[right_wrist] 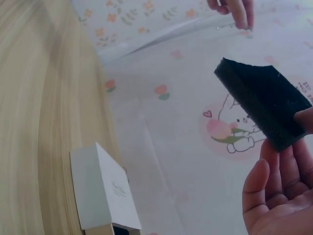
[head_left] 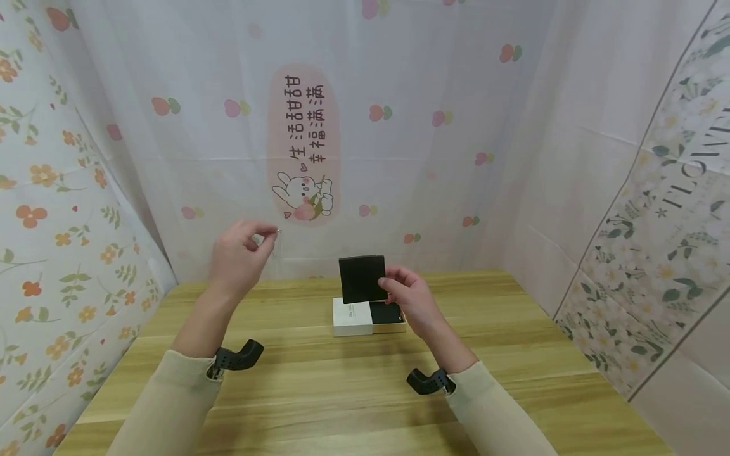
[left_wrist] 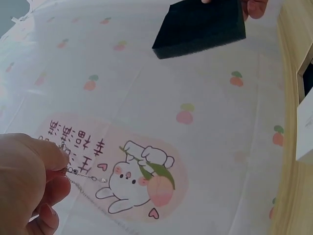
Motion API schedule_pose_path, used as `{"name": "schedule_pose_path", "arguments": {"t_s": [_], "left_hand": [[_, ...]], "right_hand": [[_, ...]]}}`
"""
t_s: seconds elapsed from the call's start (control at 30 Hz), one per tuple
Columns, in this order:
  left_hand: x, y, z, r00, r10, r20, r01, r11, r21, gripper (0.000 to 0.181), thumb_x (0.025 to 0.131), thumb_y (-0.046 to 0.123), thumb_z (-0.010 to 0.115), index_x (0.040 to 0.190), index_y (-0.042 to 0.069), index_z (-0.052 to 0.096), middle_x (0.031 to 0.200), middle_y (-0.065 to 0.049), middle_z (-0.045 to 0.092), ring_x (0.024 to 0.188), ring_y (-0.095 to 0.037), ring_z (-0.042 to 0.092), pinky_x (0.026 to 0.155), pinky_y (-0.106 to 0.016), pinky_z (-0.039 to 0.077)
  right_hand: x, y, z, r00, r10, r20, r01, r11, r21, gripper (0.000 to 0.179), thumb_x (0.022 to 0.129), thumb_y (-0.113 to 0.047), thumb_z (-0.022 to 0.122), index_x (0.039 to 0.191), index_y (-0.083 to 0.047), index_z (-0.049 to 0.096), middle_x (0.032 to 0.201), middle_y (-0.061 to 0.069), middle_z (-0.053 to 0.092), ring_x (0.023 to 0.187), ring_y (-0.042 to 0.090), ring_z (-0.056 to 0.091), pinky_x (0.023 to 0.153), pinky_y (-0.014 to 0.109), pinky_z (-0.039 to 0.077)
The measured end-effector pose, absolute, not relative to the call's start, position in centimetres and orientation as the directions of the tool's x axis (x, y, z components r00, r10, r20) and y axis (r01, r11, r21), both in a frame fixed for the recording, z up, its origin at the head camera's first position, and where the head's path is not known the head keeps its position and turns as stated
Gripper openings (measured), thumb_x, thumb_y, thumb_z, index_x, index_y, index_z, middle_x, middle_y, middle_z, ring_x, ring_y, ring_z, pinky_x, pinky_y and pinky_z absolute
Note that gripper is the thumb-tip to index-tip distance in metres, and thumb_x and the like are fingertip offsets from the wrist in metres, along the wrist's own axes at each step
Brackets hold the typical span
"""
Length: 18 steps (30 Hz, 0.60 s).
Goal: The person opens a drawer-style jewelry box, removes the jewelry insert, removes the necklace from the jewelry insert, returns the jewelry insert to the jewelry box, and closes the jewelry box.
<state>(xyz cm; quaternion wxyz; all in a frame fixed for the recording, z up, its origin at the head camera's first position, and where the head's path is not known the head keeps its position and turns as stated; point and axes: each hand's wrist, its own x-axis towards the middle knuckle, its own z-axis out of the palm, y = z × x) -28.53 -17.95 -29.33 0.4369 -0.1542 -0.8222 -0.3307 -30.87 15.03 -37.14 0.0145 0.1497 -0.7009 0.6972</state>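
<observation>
Raised at the left, my left hand (head_left: 242,253) pinches a thin silver chain (left_wrist: 85,176) between thumb and fingertip. In the left wrist view a short end with small links dangles from the pinch, and a finer strand runs down toward the bottom edge. My right hand (head_left: 416,301) holds a square black foam pad (head_left: 362,278) by its right edge, thumb on the flat face. The pad is thick, with a rough side visible in the right wrist view. Below and behind it on the table sits a small white box (head_left: 352,320), its right part open over a black inside (head_left: 385,312).
The wooden table (head_left: 308,386) ends at a white curtain (head_left: 399,190) with fruit prints and a rabbit drawing. Floral cloths hang at the left (head_left: 74,253) and right (head_left: 656,253). A black wrist camera mount (head_left: 239,356) sits on each wrist.
</observation>
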Motion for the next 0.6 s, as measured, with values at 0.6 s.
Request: {"name": "schedule_pose_path", "arguments": {"t_s": [0.6], "left_hand": [[-28.5,-20.4,-31.8,-0.591,-0.056,0.805,0.511,0.746,0.427,0.011,0.098,0.002,0.075,0.104,0.002,0.084,0.097,-0.016,0.080,0.066,-0.021,0.061,0.064,-0.004,0.038]], "right_hand": [[-31.0,15.0,-37.4,-0.964,-0.166,0.210,-0.210,-0.015,-0.978,0.013,0.106,-0.012,0.067,0.117,-0.004,0.069,0.103,-0.002,0.065,0.090,0.022,0.057,0.079,0.026,0.058]]}}
